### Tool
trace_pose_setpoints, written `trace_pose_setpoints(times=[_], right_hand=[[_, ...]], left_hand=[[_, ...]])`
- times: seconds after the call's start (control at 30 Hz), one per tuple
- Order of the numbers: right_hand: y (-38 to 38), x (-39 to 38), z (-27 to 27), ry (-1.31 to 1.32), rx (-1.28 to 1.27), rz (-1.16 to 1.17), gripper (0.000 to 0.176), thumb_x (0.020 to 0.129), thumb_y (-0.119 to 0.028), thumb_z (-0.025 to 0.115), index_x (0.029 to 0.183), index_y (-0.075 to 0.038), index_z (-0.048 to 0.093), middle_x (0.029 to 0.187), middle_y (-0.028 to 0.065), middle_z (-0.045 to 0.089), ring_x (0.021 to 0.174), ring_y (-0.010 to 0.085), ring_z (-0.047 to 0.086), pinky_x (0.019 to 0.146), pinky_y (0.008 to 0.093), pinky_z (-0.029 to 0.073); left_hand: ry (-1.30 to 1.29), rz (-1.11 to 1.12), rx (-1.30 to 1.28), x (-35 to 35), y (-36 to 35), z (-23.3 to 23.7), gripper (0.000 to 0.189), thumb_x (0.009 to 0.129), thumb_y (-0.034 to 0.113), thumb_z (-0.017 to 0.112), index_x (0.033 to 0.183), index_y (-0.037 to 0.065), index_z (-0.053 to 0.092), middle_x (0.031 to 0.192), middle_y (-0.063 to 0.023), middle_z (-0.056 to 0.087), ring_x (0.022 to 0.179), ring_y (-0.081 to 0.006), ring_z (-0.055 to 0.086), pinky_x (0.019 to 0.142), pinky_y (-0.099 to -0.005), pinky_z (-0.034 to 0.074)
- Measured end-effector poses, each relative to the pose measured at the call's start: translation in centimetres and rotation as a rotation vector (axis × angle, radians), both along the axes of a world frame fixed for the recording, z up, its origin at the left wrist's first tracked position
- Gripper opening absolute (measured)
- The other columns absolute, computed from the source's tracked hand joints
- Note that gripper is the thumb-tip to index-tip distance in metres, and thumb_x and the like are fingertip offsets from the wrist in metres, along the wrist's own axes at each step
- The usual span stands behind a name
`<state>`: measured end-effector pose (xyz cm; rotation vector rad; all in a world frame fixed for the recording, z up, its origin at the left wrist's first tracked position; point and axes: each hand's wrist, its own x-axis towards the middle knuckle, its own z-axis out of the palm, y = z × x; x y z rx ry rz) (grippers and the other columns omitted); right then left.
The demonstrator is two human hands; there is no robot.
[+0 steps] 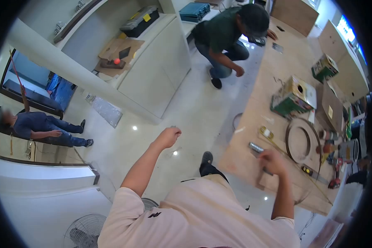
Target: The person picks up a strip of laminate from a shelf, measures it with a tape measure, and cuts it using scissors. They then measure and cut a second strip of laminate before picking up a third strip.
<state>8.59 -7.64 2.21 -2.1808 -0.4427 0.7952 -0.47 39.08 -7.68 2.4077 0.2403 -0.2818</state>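
My left hand (168, 137) is out over the pale tiled floor, its fingers curled closed. Anything inside that fist is hidden or too small to name. My right hand (273, 162), slightly blurred, hangs over the near edge of the plywood worktable (242, 155) with bent fingers. Just beyond its fingertips a silver cylinder (256, 147) lies on the wood. A yellow tape measure (266, 132) and a large wooden ring (298, 141) sit farther along the tabletop.
Paint-stained square cans (294, 96) stand on the worktable, with a red power tool (335, 182) at its right end. One person (223, 41) crouches beyond the table. Another person (43, 127) stands at left. A toolbox (140, 21) rests on the white cabinet (155, 70). A fan (84, 231) is at lower left.
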Motion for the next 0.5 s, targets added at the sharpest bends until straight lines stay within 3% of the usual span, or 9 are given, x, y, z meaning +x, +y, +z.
trace_pose_setpoints(times=[0.07, 0.13, 0.2, 0.23, 0.33, 0.37, 0.43, 0.47, 0.5], right_hand=[[6.5, 1.1, -4.3, -0.089, 0.202, 0.240, 0.014, 0.082, -0.007, 0.063, 0.094, -0.001, 0.065, 0.076, 0.0096, 0.067, 0.068, 0.0194, 0.065, 0.064, 0.0341, 0.050], [13.4, 1.6, -4.2, 0.048, 0.014, 0.402, 0.015, 0.084, -0.007, 0.059, 0.097, -0.003, 0.065, 0.082, 0.0145, 0.067, 0.073, 0.0295, 0.065, 0.067, 0.0382, 0.050], [19.4, 1.7, -4.9, -0.154, 0.165, 0.516, 0.012, 0.085, -0.015, 0.063, 0.090, -0.004, 0.064, 0.082, 0.0164, 0.065, 0.073, 0.0341, 0.063, 0.066, 0.0383, 0.050], [22.3, 2.1, -4.3, -0.167, 0.148, 0.511, 0.017, 0.088, -0.021, 0.062, 0.089, -0.004, 0.064, 0.081, 0.0173, 0.065, 0.073, 0.0364, 0.061, 0.065, 0.0390, 0.049], [31.8, 5.7, -2.9, -0.118, 0.101, 0.448, 0.034, 0.092, -0.037, 0.057, 0.089, -0.004, 0.063, 0.080, 0.0205, 0.063, 0.075, 0.0404, 0.059, 0.065, 0.0433, 0.047], [34.0, 6.3, -2.7, -0.069, 0.083, 0.420, 0.039, 0.093, -0.042, 0.055, 0.090, -0.004, 0.062, 0.080, 0.0217, 0.063, 0.075, 0.0412, 0.059, 0.065, 0.0450, 0.046], [37.7, 7.9, -2.8, -0.070, 0.170, 0.296, 0.029, 0.093, -0.034, 0.058, 0.090, -0.005, 0.062, 0.075, 0.0184, 0.062, 0.070, 0.0348, 0.059, 0.064, 0.0407, 0.046], [39.7, 9.2, -3.4, -0.089, 0.255, 0.239, 0.024, 0.093, -0.029, 0.059, 0.090, -0.006, 0.062, 0.074, 0.0159, 0.062, 0.067, 0.0309, 0.059, 0.063, 0.0388, 0.046], [41.3, 10.4, -4.0, -0.100, 0.331, 0.195, 0.019, 0.093, -0.025, 0.060, 0.090, -0.006, 0.062, 0.073, 0.0135, 0.062, 0.065, 0.0271, 0.060, 0.062, 0.0368, 0.046]], left_hand=[[0.151, 0.116, -0.061, 0.0, 2.6, 0.8, 0.023, 0.089, 0.022, 0.060, 0.095, 0.000, 0.065, 0.083, -0.0145, 0.068, 0.079, -0.0284, 0.065, 0.073, -0.0364, 0.050], [0.090, 0.176, 0.026, -1.6, 6.1, -0.6, 0.024, 0.089, 0.024, 0.061, 0.089, 0.000, 0.066, 0.075, -0.0143, 0.066, 0.071, -0.0281, 0.064, 0.068, -0.0360, 0.049], [0.112, 0.242, 0.099, -3.5, 9.2, -2.6, 0.031, 0.091, 0.031, 0.059, 0.085, 0.002, 0.067, 0.074, -0.0158, 0.066, 0.068, -0.0303, 0.064, 0.068, -0.0382, 0.050], [0.167, 0.270, 0.141, -4.3, 10.4, -3.4, 0.037, 0.092, 0.036, 0.056, 0.084, 0.002, 0.067, 0.076, -0.0175, 0.066, 0.069, -0.0326, 0.064, 0.070, -0.0405, 0.050], [0.457, 0.483, -0.064, -3.6, 14.8, -5.3, 0.030, 0.094, 0.030, 0.055, 0.094, 0.002, 0.066, 0.071, -0.0156, 0.065, 0.068, -0.0260, 0.065, 0.068, -0.0379, 0.051], [0.361, 0.482, -0.136, -2.5, 16.2, -5.7, 0.027, 0.093, 0.026, 0.055, 0.099, 0.002, 0.064, 0.072, -0.0150, 0.064, 0.067, -0.0242, 0.065, 0.068, -0.0367, 0.051], [0.166, 0.472, -0.290, 0.4, 18.3, -6.1, 0.025, 0.092, 0.019, 0.054, 0.108, 0.002, 0.061, 0.075, -0.0139, 0.064, 0.067, -0.0207, 0.064, 0.067, -0.0342, 0.051], [0.062, 0.404, -0.393, 2.6, 19.8, -5.3, 0.030, 0.089, 0.008, 0.051, 0.119, 0.002, 0.054, 0.085, -0.0135, 0.064, 0.071, -0.0151, 0.063, 0.067, -0.0316, 0.051], [-0.076, 0.318, -0.330, 4.9, 21.3, -4.7, 0.032, 0.088, 0.006, 0.052, 0.120, 0.001, 0.053, 0.087, -0.0125, 0.063, 0.071, -0.0160, 0.063, 0.068, -0.0317, 0.050]])
